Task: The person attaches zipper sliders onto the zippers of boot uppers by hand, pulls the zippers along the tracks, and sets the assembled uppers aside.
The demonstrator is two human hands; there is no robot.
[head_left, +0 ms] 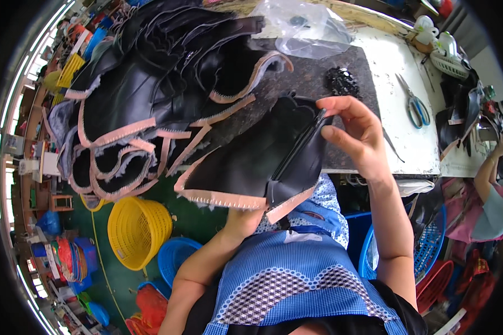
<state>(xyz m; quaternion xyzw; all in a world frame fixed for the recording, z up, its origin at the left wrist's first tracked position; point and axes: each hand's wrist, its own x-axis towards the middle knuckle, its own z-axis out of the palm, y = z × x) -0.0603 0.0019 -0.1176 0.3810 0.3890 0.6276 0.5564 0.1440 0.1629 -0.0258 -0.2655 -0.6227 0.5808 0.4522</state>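
A black leather boot upper [235, 162] with a pale pink stitched lower edge hangs in front of me at the table's near edge. Down its side runs a black zipper [296, 151]. My right hand [355, 131] pinches the zipper's top end between thumb and fingers. Beneath the upper, my left hand [245, 220] holds it near the pink edge, its fingers hidden behind the leather. Beyond, to the left, lies a big heap of similar boot uppers [134, 84] with grey fuzzy lining. A small pile of shiny black pieces [342, 82] rests on the dark board [352, 61].
Scissors with blue handles [416, 109] lie on the white tabletop [397, 56] at right. A clear plastic bag [304, 28] is at the back. Below stand a yellow basket [137, 231] and blue baskets [176, 248]. Another person's arm [489, 170] shows at far right.
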